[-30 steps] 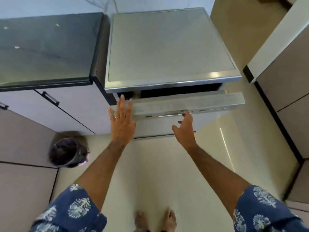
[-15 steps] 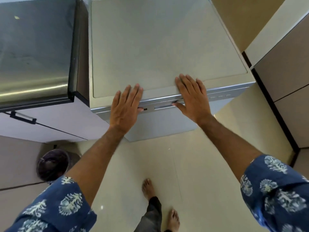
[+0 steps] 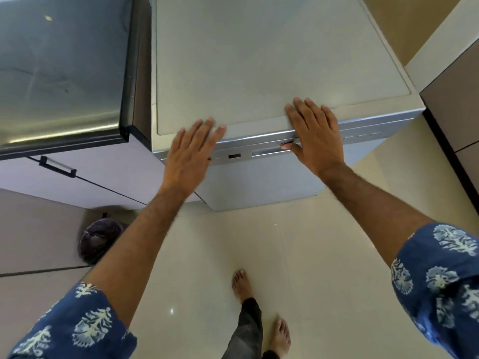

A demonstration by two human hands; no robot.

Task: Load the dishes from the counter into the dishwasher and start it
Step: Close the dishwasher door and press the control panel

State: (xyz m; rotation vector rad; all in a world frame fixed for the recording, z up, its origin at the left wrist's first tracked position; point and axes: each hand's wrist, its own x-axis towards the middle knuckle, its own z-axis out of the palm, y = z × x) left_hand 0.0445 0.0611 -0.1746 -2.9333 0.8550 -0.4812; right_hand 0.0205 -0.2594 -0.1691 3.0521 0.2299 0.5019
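A silver freestanding dishwasher [image 3: 259, 60] fills the upper middle of the head view, its door fully closed. A control strip [image 3: 248, 154] with a small display and buttons runs along the door's top edge. My left hand [image 3: 190, 154] lies flat with fingers apart over the left part of that strip and the top's front edge. My right hand [image 3: 315, 137] rests flat on the top's front edge, thumb down on the strip beside the recessed handle. Neither hand holds anything. No dishes are visible.
A dark glossy counter [image 3: 59, 73] adjoins the dishwasher on the left, with white cabinet doors and a black handle [image 3: 57, 165] below. A dark round bin [image 3: 99, 239] stands on the cream tiled floor. Tall cabinets [image 3: 456, 99] line the right. My bare feet [image 3: 243, 283] stand below.
One second ago the door was ajar with both hands at its front. It has swung shut, and both hands have settled flat on the dishwasher's top front edge.
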